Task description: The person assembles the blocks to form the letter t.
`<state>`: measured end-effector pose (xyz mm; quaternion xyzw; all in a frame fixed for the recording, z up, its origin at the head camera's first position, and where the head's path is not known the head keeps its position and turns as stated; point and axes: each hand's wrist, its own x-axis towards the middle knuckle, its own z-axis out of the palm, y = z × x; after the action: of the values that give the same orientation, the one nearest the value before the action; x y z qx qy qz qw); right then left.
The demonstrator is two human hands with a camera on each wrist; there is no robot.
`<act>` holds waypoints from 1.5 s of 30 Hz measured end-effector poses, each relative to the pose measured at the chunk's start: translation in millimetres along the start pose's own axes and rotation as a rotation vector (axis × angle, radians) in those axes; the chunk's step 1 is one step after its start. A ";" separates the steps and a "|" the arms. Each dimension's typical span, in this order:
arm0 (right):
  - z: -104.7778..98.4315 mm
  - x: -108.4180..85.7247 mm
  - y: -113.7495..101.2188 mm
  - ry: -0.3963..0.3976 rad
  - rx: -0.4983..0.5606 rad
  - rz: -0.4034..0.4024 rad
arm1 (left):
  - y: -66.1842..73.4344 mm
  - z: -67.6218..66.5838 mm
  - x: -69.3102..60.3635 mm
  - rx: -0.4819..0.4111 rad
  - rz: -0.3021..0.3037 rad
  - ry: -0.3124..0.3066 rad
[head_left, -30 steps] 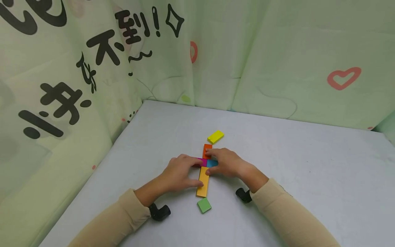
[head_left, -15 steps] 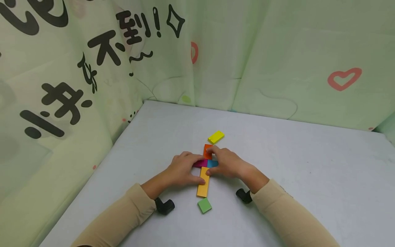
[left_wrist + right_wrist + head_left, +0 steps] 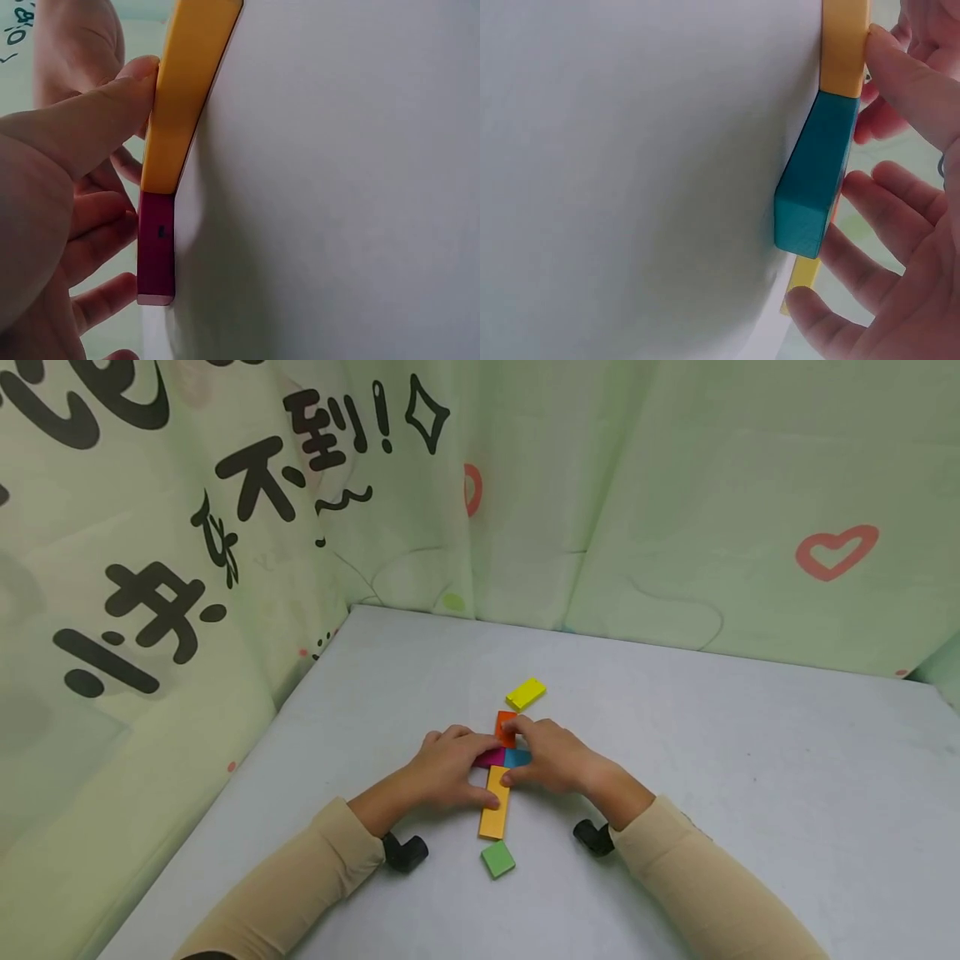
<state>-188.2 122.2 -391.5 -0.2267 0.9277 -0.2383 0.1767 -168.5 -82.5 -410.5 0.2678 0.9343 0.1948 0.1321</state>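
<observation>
On the white table lies a figure of flat blocks. My left hand [image 3: 446, 770] rests its thumb on the long amber block [image 3: 492, 823], while its fingers touch the top of the magenta block [image 3: 156, 247]. From the other side, my right hand [image 3: 558, 756] sets its thumb on the amber block's far end. Its index finger is on the orange-red block [image 3: 504, 719]. The blue block [image 3: 819, 161] sits beneath that hand, butting against the amber block and beside the magenta one. My fingers partly hide the orange-red and magenta blocks.
Beyond the orange-red block a bright yellow block [image 3: 527, 694] lies at an angle. A green square block [image 3: 498, 859] sits turned at the near end of the amber one. Black wrist devices [image 3: 406, 853] hang under both cuffs. A printed curtain [image 3: 675, 510] borders the table.
My left hand has shifted slightly right and away from me, its thumb sliding a little up the amber block. My right hand and the blocks look nearly unmoved.
</observation>
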 end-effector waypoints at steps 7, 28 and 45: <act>-6.6 -4.1 4.9 0.038 -0.009 -0.025 | 2.1 -2.1 1.3 0.035 -0.001 -0.020; -37.7 12.3 39.8 0.113 -0.057 -0.022 | 8.6 -4.4 3.7 0.147 -0.030 -0.041; -43.7 41.0 38.9 -0.038 -0.070 0.116 | 12.9 -7.8 3.3 0.186 -0.042 -0.059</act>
<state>-254.6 147.8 -384.9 -0.1831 0.9434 -0.1909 0.1999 -168.2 -72.9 -398.5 0.2650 0.9494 0.0965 0.1382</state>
